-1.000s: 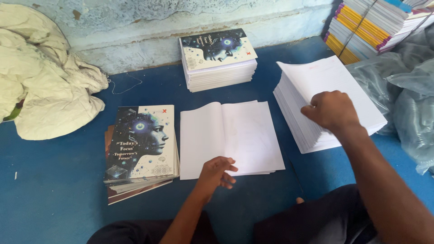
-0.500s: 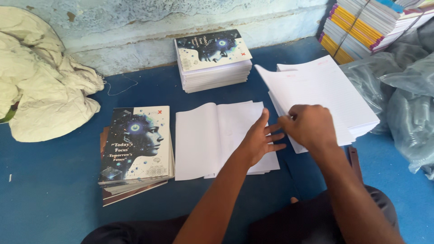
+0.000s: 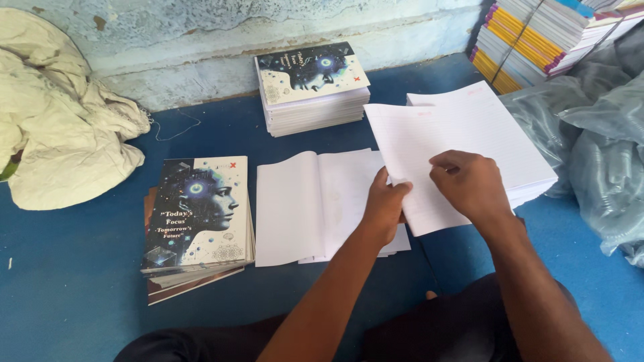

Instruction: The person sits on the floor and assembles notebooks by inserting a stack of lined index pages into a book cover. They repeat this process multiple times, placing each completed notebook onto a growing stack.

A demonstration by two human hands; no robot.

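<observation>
My left hand (image 3: 384, 204) and my right hand (image 3: 469, 182) both pinch the near left edge of a thin bundle of white ruled sheets (image 3: 429, 137), lifted and tilted off the thick pile of ruled paper (image 3: 530, 184) at the right. In front of me lies an open, folded set of white sheets (image 3: 302, 201) on the blue floor. Left of it sits a short stack of notebook covers (image 3: 198, 218) printed with a dark face design.
A taller stack of the same printed covers (image 3: 310, 86) stands by the pale wall. Crumpled cream cloth (image 3: 60, 127) lies at the far left. Stacked colourful-edged books (image 3: 537, 33) and grey plastic wrap (image 3: 597, 141) fill the right side. My knees are at the bottom edge.
My left hand left the folded sheets in front and moved right to join my right hand. Together they have lifted a bundle of ruled sheets off the right pile.
</observation>
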